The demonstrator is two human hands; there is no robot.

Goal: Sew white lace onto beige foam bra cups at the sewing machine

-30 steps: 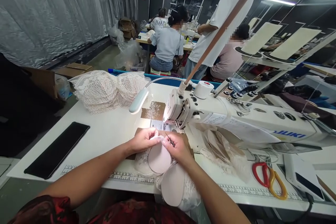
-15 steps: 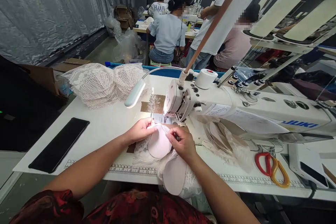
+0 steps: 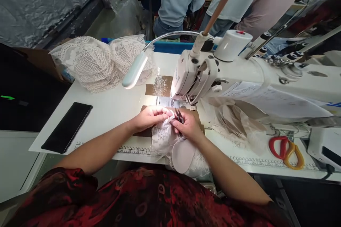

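Note:
A white lace bra [image 3: 161, 137] hangs between my hands in front of the sewing machine [image 3: 183, 74]. My left hand [image 3: 149, 117] is closed, pinching the bra's gathered upper edge between thumb and fingers. Closed as well, my right hand [image 3: 188, 126] pinches the same edge from the other side. Small dark thread snips [image 3: 178, 114] are tucked in its fingers, blades pointing up and away. Below that hand, a smooth pale bra cup [image 3: 183, 156] droops over the table's front edge, with lace around it. Part of the snips is hidden by my fingers.
Stacked lace pieces [image 3: 90, 64] lie at the back left, behind a black phone [image 3: 68, 127]. A lamp [image 3: 135, 71] arches over the table. Right of the needle are beige cup pieces [image 3: 231, 117] and red-and-yellow-handled scissors [image 3: 286, 151]. People sit and stand beyond.
My view has tipped downward. The bra's upper cup has turned from its smooth pale face to its lace side, and my hands have come closer together. The snips' blades now stick up into view.

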